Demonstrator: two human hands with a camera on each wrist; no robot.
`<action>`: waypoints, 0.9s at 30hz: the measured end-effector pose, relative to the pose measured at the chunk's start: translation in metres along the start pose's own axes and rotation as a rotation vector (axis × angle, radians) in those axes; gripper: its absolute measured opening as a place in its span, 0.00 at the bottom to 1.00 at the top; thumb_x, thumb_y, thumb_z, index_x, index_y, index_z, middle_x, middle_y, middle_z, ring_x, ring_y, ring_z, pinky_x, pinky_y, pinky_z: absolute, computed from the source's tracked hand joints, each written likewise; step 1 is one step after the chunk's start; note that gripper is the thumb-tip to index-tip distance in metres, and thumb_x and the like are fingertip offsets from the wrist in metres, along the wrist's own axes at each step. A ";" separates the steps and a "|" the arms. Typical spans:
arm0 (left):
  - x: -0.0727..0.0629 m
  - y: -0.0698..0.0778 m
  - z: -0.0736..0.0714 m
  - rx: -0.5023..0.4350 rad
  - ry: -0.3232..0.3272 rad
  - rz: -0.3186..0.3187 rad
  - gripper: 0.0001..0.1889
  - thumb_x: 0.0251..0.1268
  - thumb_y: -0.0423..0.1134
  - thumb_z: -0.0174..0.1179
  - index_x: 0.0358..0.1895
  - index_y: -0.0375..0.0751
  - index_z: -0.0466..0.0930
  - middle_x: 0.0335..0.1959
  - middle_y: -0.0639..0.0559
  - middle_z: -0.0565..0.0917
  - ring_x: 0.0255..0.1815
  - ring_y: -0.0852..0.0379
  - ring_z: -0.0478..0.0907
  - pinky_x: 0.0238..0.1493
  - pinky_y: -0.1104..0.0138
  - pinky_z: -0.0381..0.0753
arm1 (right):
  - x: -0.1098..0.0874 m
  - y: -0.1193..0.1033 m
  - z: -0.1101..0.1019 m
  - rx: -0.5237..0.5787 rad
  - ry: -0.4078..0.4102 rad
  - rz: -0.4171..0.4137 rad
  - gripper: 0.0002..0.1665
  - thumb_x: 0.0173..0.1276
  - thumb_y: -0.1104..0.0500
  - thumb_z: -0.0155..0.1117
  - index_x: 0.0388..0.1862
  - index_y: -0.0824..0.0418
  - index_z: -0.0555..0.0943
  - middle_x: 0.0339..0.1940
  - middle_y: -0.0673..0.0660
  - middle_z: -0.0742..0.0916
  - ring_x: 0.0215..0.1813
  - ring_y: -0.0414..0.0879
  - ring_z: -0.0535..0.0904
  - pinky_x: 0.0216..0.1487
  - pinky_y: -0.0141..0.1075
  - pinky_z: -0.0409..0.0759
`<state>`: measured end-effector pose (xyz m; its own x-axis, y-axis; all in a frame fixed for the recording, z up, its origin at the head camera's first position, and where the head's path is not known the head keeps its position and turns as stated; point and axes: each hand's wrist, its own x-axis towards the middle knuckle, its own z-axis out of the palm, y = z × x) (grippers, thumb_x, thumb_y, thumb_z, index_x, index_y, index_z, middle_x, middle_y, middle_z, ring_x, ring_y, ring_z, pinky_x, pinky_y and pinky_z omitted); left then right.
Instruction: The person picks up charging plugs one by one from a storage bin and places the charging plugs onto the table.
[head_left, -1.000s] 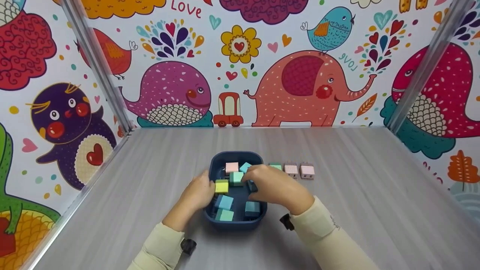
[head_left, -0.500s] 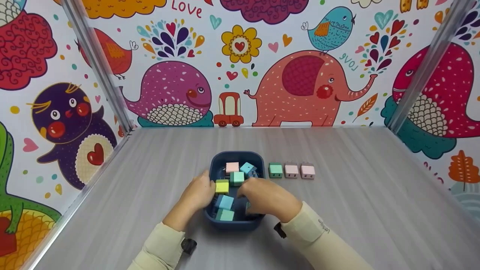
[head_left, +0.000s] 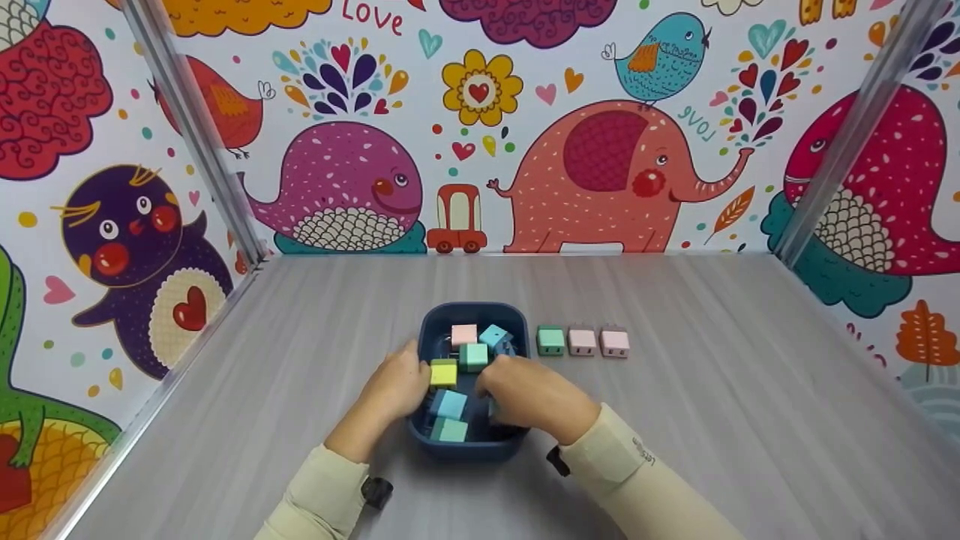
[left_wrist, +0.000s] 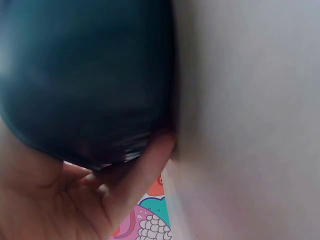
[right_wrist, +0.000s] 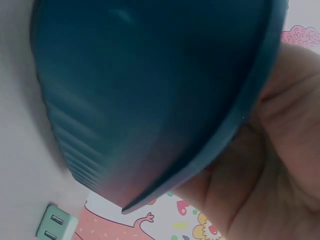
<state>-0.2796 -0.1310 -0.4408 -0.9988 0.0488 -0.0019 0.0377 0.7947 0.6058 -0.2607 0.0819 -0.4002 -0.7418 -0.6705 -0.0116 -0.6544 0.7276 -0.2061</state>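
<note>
Several pastel USB charger plugs lie in a dark blue plastic bin [head_left: 471,450]. My left hand [head_left: 397,381] grips the bin's left side; in the left wrist view a finger [left_wrist: 150,162] lies along the outer wall. My right hand [head_left: 534,396] reaches over the right rim, fingers pointing down inside, over a teal charger plug [head_left: 493,409] of which only a sliver shows. Those fingertips are hidden, so I cannot tell whether they grip it. Left of them lie a yellow plug [head_left: 443,373], a light blue plug [head_left: 450,405] and a mint plug [head_left: 450,430].
Right of the bin, a green charger plug [head_left: 550,340] and two pink ones, a nearer pink plug [head_left: 582,341] and a farther pink plug [head_left: 615,342], stand in a row. A pink plug [head_left: 463,334] sits at the bin's far end. Printed panels border the grey table [head_left: 712,420].
My right hand has moved from the bin's far right toward its near right, uncovering the light blue plug and the green plug outside. My left hand stays on the bin.
</note>
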 end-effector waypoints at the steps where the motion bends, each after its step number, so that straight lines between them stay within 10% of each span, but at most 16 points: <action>1: 0.000 0.000 0.000 0.000 0.001 0.002 0.27 0.84 0.36 0.49 0.76 0.22 0.65 0.69 0.28 0.78 0.67 0.36 0.80 0.67 0.41 0.78 | 0.001 0.001 0.001 -0.011 0.012 -0.008 0.15 0.64 0.68 0.79 0.50 0.59 0.93 0.46 0.54 0.94 0.45 0.42 0.90 0.47 0.36 0.89; 27: 0.002 -0.001 0.001 -0.009 0.004 0.015 0.24 0.84 0.36 0.49 0.74 0.25 0.68 0.65 0.30 0.81 0.63 0.38 0.82 0.65 0.42 0.80 | 0.006 0.006 0.011 -0.142 0.112 -0.017 0.10 0.64 0.61 0.82 0.44 0.61 0.93 0.38 0.55 0.92 0.36 0.42 0.87 0.43 0.36 0.89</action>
<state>-0.2812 -0.1317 -0.4421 -0.9983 0.0583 0.0099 0.0521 0.7886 0.6127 -0.2673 0.0805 -0.4118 -0.7372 -0.6681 0.1010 -0.6750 0.7349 -0.0649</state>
